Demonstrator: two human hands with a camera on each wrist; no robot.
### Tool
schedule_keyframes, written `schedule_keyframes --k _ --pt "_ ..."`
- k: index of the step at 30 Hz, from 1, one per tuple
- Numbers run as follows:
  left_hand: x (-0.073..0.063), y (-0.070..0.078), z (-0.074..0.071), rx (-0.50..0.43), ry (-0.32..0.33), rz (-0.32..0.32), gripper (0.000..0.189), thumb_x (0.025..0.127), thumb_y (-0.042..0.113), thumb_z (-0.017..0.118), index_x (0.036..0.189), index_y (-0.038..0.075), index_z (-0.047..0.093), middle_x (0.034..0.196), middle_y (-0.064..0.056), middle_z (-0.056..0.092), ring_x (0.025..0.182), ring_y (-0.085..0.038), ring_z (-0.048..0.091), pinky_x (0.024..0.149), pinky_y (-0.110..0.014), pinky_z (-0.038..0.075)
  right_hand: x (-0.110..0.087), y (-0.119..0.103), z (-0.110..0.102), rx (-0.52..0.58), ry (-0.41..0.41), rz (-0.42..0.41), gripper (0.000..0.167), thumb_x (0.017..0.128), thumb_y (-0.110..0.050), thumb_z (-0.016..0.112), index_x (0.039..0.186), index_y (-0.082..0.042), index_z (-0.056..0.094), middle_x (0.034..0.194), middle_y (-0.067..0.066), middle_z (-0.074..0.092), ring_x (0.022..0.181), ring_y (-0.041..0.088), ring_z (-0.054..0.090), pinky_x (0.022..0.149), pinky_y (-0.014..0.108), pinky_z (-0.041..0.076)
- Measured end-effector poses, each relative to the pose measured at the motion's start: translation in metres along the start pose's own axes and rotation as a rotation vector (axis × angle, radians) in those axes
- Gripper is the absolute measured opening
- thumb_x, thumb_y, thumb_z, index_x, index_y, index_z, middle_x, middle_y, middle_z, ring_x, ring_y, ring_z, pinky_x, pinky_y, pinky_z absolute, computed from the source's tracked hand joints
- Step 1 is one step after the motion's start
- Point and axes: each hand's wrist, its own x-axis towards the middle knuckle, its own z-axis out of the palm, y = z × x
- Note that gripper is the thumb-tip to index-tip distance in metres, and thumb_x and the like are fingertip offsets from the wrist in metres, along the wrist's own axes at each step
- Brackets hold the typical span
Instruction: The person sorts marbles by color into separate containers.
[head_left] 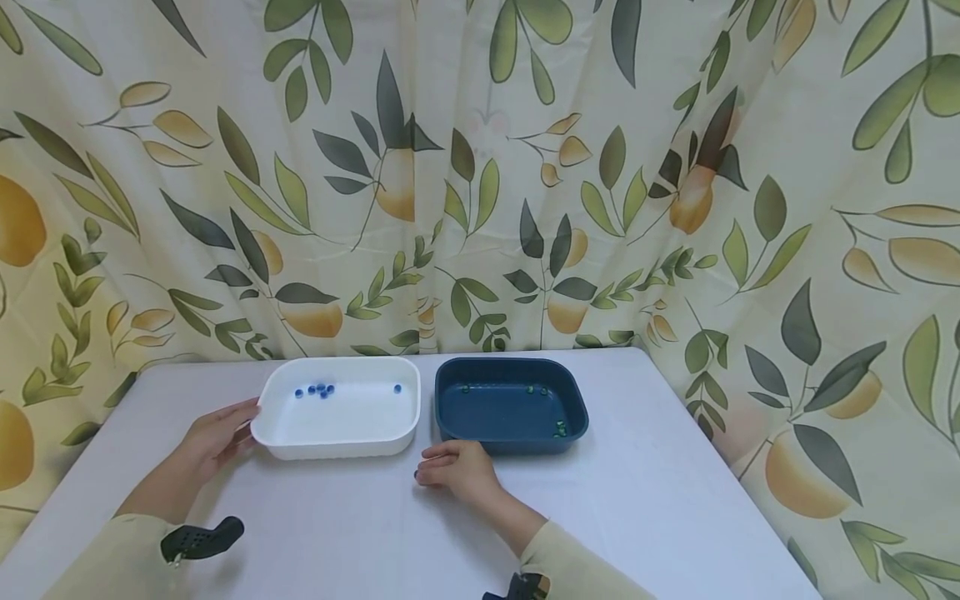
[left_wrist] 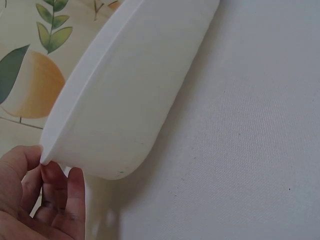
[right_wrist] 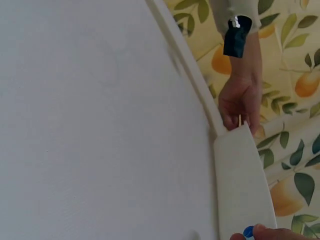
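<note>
My left hand [head_left: 217,435] pinches the rim at the left end of a white plastic basin [head_left: 341,423], thumb above and fingers below, as the left wrist view shows. Several small blue marble-like balls [head_left: 322,389] lie in the basin, most clustered at the left back. Low in front of the gap between the two basins is my right hand [head_left: 461,473]. Between its thumb and fingertips it pinches one blue marble-like ball [right_wrist: 248,231], overlapping the white basin's side in the right wrist view.
Right of the white basin stands a dark blue basin [head_left: 495,421] with several small green balls [head_left: 560,429] inside, partly grouped at its right front corner. Both stand toward the back of a table with a white cloth [head_left: 360,525]. A leaf-and-fruit patterned curtain [head_left: 480,250] hangs behind.
</note>
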Motion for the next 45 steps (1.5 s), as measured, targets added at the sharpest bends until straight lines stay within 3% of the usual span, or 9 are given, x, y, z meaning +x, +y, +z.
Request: schedule_keyframes --k 5,9,16,19,21,24,27,39,45 --pt "-0.001 0.001 -0.001 0.006 -0.006 0.004 0.071 0.101 0.043 0.049 0.156 0.007 0.021 0.162 -0.020 0.017 0.144 -0.038 0.030 0.081 -0.012 0.053 -0.002 -0.014 -0.002 0.029 -0.039 0.043 0.031 0.084 -0.009 0.077 0.112 0.002 0.070 0.091 0.012 0.076 0.084 0.020 0.074 0.077 0.032 0.060" --pt "-0.002 0.001 -0.001 0.011 -0.005 0.005 0.071 0.101 0.043 0.049 0.156 0.008 0.021 0.162 -0.020 0.017 0.144 -0.038 0.030 0.081 -0.012 0.052 0.000 -0.028 -0.005 0.051 -0.067 0.022 0.030 0.086 -0.010 0.075 0.111 0.005 0.070 0.092 0.012 0.076 0.084 0.020 0.074 0.078 0.031 0.060" --pt "-0.002 0.001 0.000 0.002 0.003 -0.001 0.071 0.101 0.042 0.050 0.156 0.007 0.022 0.161 -0.020 0.018 0.142 -0.037 0.034 0.081 -0.013 0.053 0.016 -0.049 -0.006 0.049 -0.033 0.029 0.028 0.085 -0.009 0.075 0.110 0.004 0.071 0.093 0.011 0.075 0.084 0.020 0.074 0.077 0.030 0.060" --pt "-0.002 0.001 -0.001 0.004 0.007 0.000 0.070 0.101 0.041 0.050 0.155 0.007 0.023 0.161 -0.021 0.020 0.128 -0.031 0.050 0.080 -0.013 0.053 0.027 -0.055 -0.005 0.032 0.000 0.059 0.028 0.084 -0.009 0.077 0.109 0.003 0.072 0.092 0.010 0.075 0.083 0.020 0.074 0.076 0.028 0.060" --pt "-0.001 0.001 -0.001 0.007 0.007 0.000 0.069 0.101 0.041 0.050 0.155 0.007 0.024 0.161 -0.021 0.021 0.110 -0.018 0.059 0.080 -0.014 0.053 0.033 -0.058 -0.004 0.032 0.005 0.072 0.028 0.085 -0.009 0.076 0.109 0.003 0.071 0.093 0.011 0.075 0.084 0.021 0.075 0.076 0.028 0.060" --pt "0.001 0.000 -0.002 -0.008 0.007 -0.007 0.069 0.101 0.040 0.052 0.155 0.007 0.024 0.160 -0.021 0.022 0.089 0.000 0.057 0.079 -0.015 0.053 0.041 -0.061 -0.004 0.061 -0.008 0.089 0.028 0.086 -0.008 0.075 0.111 0.005 0.070 0.094 0.014 0.075 0.086 0.022 0.075 0.078 0.029 0.059" --pt "0.002 0.000 -0.003 -0.036 0.007 -0.016 0.069 0.101 0.039 0.052 0.155 0.006 0.024 0.160 -0.022 0.022 0.080 0.004 0.056 0.079 -0.016 0.054 0.049 -0.062 -0.003 0.102 -0.015 0.115 0.029 0.086 -0.006 0.074 0.112 0.007 0.069 0.094 0.016 0.075 0.087 0.023 0.075 0.080 0.031 0.059" --pt "0.000 0.000 -0.002 -0.059 0.002 -0.021 0.072 0.100 0.039 0.055 0.155 0.005 0.024 0.160 -0.022 0.021 0.078 0.005 0.057 0.080 -0.016 0.054 0.076 -0.070 0.005 0.213 0.059 0.292 0.021 0.084 0.002 0.074 0.104 0.007 0.071 0.092 0.019 0.075 0.088 0.026 0.075 0.073 0.026 0.060" --pt "0.002 0.001 -0.002 -0.062 0.003 -0.021 0.069 0.101 0.037 0.054 0.155 0.004 0.024 0.160 -0.023 0.021 0.078 0.005 0.056 0.079 -0.017 0.055 0.081 -0.072 0.006 0.212 0.059 0.306 0.019 0.083 0.003 0.074 0.100 0.008 0.071 0.088 0.019 0.075 0.083 0.025 0.075 0.069 0.025 0.060"
